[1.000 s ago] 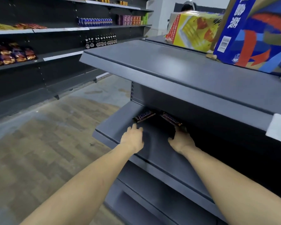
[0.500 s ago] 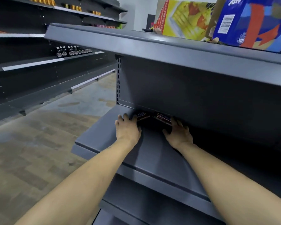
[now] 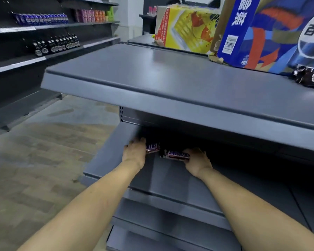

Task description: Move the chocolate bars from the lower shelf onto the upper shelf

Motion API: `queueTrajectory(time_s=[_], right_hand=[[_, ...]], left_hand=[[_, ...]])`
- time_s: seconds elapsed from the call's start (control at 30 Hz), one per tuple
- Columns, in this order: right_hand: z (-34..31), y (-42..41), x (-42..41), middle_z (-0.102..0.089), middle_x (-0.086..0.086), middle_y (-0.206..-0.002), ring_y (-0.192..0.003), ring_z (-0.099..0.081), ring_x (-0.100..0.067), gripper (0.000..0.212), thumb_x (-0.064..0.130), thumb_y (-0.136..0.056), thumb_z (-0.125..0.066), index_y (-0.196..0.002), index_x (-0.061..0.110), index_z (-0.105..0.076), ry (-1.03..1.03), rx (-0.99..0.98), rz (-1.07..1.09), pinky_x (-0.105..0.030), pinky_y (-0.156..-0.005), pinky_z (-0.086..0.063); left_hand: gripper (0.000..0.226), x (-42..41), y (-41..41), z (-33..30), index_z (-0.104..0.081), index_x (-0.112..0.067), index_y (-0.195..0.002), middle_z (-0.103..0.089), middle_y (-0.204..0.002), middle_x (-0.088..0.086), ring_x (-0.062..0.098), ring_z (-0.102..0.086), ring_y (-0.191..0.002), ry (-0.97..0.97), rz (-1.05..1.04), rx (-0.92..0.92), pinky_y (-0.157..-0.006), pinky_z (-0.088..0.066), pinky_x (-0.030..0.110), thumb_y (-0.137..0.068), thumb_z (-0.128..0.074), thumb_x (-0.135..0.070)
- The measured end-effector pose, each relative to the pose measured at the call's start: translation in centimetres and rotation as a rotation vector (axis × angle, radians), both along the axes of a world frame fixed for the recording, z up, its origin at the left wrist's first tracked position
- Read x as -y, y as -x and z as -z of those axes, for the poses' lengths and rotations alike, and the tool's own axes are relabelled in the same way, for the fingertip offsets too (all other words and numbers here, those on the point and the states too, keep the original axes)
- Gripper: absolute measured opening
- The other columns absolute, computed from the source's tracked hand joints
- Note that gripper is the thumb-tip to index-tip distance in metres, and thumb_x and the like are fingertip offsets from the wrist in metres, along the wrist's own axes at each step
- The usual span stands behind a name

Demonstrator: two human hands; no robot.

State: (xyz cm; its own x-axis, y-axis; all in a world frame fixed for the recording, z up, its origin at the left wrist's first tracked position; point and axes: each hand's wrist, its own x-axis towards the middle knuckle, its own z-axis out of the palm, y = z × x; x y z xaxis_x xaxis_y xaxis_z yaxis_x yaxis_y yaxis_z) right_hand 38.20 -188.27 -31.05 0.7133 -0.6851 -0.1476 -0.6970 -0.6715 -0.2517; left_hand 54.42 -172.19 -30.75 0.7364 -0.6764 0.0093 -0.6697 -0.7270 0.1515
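Two brown chocolate bars sit under the overhang of the grey upper shelf (image 3: pixel 152 84), on the grey lower shelf (image 3: pixel 167 178). My left hand (image 3: pixel 134 153) grips the left chocolate bar (image 3: pixel 152 148) at its left end. My right hand (image 3: pixel 196 160) grips the right chocolate bar (image 3: pixel 177 154) at its right end, fingers curled round it. More dark chocolate bars (image 3: pixel 310 77) lie on the upper shelf at the far right, partly cut off by the frame edge.
A blue cola carton (image 3: pixel 272 31) and a yellow carton (image 3: pixel 185 28) stand at the back of the upper shelf. Across the aisle, dark shelving (image 3: pixel 43 51) carries bottles and packets. Wood-look floor (image 3: pixel 34 169) lies to the left. Further grey shelves sit below.
Both hands have closed on the two bars and drawn them forward from the back of the lower shelf. The view has lifted, showing the top of the upper shelf.
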Motion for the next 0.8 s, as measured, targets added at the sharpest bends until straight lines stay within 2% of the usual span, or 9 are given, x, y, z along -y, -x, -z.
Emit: queueTrajectory(time_s=[0.13, 0.27, 0.37, 0.5, 0.6, 0.8], right_hand=[[-1.3, 2.5, -1.3, -0.061, 0.0, -0.108, -0.107, -0.056, -0.027, 0.03, 0.025, -0.078, -0.054, -0.104, 0.032, -0.066, -0.078, -0.031, 0.005, -0.036, -0.088, -0.051], [-1.4, 4.5, -3.9, -0.054, 0.001, -0.132, -0.125, -0.047, -0.023, 0.057, 0.032, -0.08, -0.063, -0.136, 0.029, -0.052, -0.058, 0.015, -0.012, -0.034, -0.106, -0.04], [-1.0, 4.9, -5.1, -0.056, 0.007, -0.132, -0.129, -0.043, -0.019, 0.046, 0.032, -0.085, -0.063, -0.13, 0.032, -0.057, 0.047, 0.023, -0.075, -0.036, -0.115, -0.027], [-1.3, 6.3, -6.1, -0.062, 0.006, -0.112, -0.108, -0.055, -0.019, 0.032, 0.029, -0.086, -0.069, -0.118, 0.029, -0.062, 0.09, 0.055, -0.047, -0.032, -0.095, -0.041], [-1.6, 8.3, -6.7, -0.062, 0.007, -0.103, -0.098, -0.055, -0.017, 0.027, 0.027, -0.085, -0.072, -0.11, 0.027, -0.063, 0.129, 0.121, 0.002, -0.029, -0.084, -0.042], [-2.9, 13.4, -7.5, -0.062, 0.008, -0.101, -0.093, -0.055, -0.015, 0.026, 0.031, -0.088, -0.068, -0.112, 0.026, -0.06, 0.185, 0.202, 0.026, -0.025, -0.077, -0.042]], left_hand=[[0.053, -1.2, 1.3, -0.8, -0.051, -0.023, -0.13, -0.045, -0.128, 0.008, 0.03, -0.049, -0.116, -0.036, 0.136, -0.109, -0.097, -0.044, 0.037, -0.082, -0.055, 0.0], [0.045, -2.2, 3.3, -0.7, -0.054, -0.025, -0.126, -0.049, -0.124, 0.004, 0.027, -0.047, -0.116, -0.011, 0.208, -0.141, -0.097, -0.043, 0.036, -0.082, -0.063, -0.019], [0.035, -2.7, 4.1, -0.6, -0.057, -0.025, -0.121, -0.053, -0.118, 0.001, 0.026, -0.049, -0.114, 0.043, 0.269, -0.151, -0.093, -0.043, 0.035, -0.086, -0.062, -0.026], [0.039, -3.5, 5.2, -0.7, -0.058, -0.027, -0.124, -0.052, -0.116, 0.0, 0.024, -0.051, -0.107, 0.079, 0.315, -0.174, -0.084, -0.049, 0.036, -0.086, -0.064, -0.021], [0.036, -4.0, 6.0, -0.8, -0.061, -0.024, -0.12, -0.05, -0.112, 0.0, 0.023, -0.05, -0.105, 0.12, 0.31, -0.154, -0.079, -0.051, 0.036, -0.085, -0.065, -0.017], [0.032, -4.1, 8.6, -1.9, -0.063, -0.027, -0.113, -0.051, -0.109, -0.005, 0.017, -0.047, -0.102, 0.208, 0.343, -0.125, -0.076, -0.051, 0.036, -0.084, -0.067, -0.012]])
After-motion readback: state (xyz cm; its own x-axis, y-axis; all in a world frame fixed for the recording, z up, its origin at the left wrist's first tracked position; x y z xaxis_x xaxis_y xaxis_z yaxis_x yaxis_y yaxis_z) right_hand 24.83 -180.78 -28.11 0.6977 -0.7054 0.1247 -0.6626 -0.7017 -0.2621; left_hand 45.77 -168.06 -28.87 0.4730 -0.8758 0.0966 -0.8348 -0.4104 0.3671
